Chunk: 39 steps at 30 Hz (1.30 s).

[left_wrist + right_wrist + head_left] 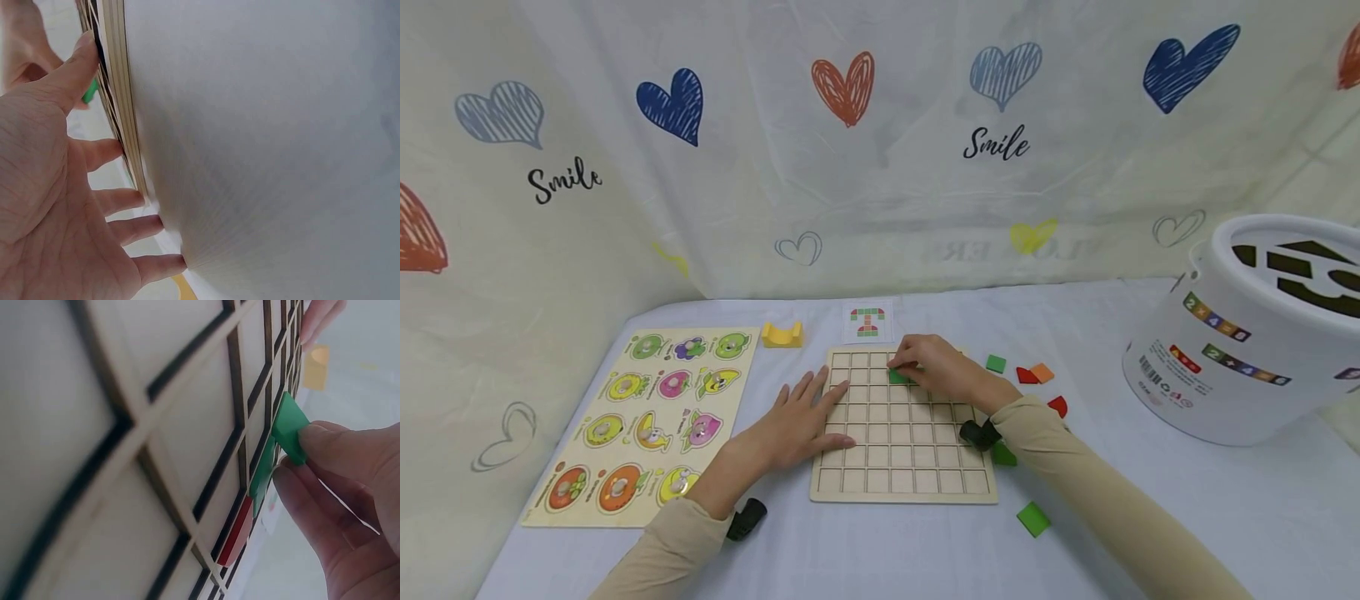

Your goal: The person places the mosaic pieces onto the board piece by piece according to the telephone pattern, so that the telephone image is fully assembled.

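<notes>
A wooden grid board [895, 433] lies on the table. My left hand [801, 425] rests at its left edge with fingers spread, thumb and index finger reaching over the grid. Over the board's upper part, my right hand [940, 367] pinches a green square tile [289, 425] between thumb and fingers, tilted over the grid. Just beside that tile, another green tile [262, 469] and a red tile [236, 534] with a curved edge sit in cells. In the head view the right hand hides the red tile in the grid.
Behind the board lies a pattern card [868, 322], with a yellow block [782, 335] to its left. A fruit puzzle board [647, 417] is at the left. Loose green [1033, 519], red [1057, 406] and orange [1042, 372] tiles lie right of the grid. A white bucket [1195, 367] stands far right.
</notes>
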### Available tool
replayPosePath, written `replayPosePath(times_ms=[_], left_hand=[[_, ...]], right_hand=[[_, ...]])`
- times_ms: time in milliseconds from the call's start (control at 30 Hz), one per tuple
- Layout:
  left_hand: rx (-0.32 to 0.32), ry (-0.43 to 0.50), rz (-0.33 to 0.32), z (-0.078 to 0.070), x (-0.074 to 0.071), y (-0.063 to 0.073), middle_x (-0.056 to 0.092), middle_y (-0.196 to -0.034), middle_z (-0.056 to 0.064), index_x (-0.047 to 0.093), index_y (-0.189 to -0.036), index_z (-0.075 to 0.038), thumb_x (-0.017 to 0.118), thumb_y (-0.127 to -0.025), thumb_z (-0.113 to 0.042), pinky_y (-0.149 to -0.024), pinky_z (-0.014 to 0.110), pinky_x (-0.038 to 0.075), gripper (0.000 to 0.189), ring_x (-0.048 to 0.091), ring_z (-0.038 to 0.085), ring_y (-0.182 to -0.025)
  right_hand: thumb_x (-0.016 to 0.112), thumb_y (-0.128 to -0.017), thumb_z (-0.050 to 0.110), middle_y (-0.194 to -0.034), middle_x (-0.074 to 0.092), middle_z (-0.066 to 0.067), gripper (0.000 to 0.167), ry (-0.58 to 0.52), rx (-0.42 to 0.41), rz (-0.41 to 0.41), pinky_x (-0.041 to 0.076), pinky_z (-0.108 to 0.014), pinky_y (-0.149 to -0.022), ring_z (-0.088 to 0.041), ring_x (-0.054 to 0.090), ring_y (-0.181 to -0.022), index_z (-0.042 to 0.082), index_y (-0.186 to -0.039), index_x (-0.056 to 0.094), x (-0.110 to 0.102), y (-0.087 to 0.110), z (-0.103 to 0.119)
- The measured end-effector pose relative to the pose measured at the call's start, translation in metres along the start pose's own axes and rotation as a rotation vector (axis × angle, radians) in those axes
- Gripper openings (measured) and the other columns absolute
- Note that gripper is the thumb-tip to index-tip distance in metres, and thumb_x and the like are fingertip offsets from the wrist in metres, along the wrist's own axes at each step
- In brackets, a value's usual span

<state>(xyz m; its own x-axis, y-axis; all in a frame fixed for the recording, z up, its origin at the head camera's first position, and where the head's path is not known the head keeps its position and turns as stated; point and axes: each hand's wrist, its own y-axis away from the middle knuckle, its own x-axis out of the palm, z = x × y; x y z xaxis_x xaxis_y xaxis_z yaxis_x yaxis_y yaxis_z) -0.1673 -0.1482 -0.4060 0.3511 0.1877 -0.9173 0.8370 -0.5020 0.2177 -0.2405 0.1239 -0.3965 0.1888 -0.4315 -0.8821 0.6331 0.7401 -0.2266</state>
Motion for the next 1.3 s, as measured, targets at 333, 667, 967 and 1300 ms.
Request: replayPosePath(times_ms=[333, 667, 967, 1300], left_hand=[[0.002, -0.004, -0.002, 0.0, 0.0, 0.0, 0.012, -0.171, 0.028, 0.029, -0.166, -0.01, 0.059, -0.102, -0.056, -0.121, 0.072, 0.014, 0.084, 0.012, 0.049, -0.157], [-0.003, -0.009, -0.008, -0.001, 0.0, 0.0, 0.013, -0.171, 0.028, 0.03, -0.166, -0.01, 0.06, -0.102, -0.056, -0.121, 0.071, 0.015, 0.084, 0.013, 0.049, -0.157], [-0.004, -0.01, -0.001, -0.002, 0.0, 0.001, 0.012, -0.171, 0.028, 0.029, -0.166, -0.01, 0.059, -0.102, -0.057, -0.121, 0.071, 0.014, 0.084, 0.013, 0.049, -0.157], [0.002, -0.015, -0.002, -0.001, 0.001, 0.0, 0.011, -0.171, 0.028, 0.028, -0.166, -0.009, 0.059, -0.102, -0.056, -0.122, 0.07, 0.013, 0.085, 0.012, 0.049, -0.157]], right_hand=[[0.074, -0.094, -0.004, -0.101, 0.068, -0.011, 0.017, 0.03, 0.009, 0.012, 0.059, -0.026, -0.078, -0.022, 0.07, -0.091, -0.004, -0.11, 0.079, 0.0, 0.0, 0.004], [0.075, -0.094, -0.002, -0.101, 0.067, -0.009, 0.016, 0.043, 0.059, 0.036, 0.058, -0.028, -0.08, -0.023, 0.068, -0.092, -0.001, -0.11, 0.08, 0.002, -0.001, 0.005], [0.075, -0.096, 0.001, -0.106, 0.071, -0.008, 0.015, -0.015, 0.038, 0.033, 0.059, -0.032, -0.083, -0.022, 0.07, -0.095, 0.002, -0.11, 0.08, -0.004, 0.006, 0.003], [0.071, -0.099, 0.003, -0.112, 0.07, -0.006, 0.019, -0.139, 0.13, -0.017, 0.056, -0.043, -0.086, -0.022, 0.066, -0.1, 0.004, -0.117, 0.077, -0.037, 0.051, -0.023]])
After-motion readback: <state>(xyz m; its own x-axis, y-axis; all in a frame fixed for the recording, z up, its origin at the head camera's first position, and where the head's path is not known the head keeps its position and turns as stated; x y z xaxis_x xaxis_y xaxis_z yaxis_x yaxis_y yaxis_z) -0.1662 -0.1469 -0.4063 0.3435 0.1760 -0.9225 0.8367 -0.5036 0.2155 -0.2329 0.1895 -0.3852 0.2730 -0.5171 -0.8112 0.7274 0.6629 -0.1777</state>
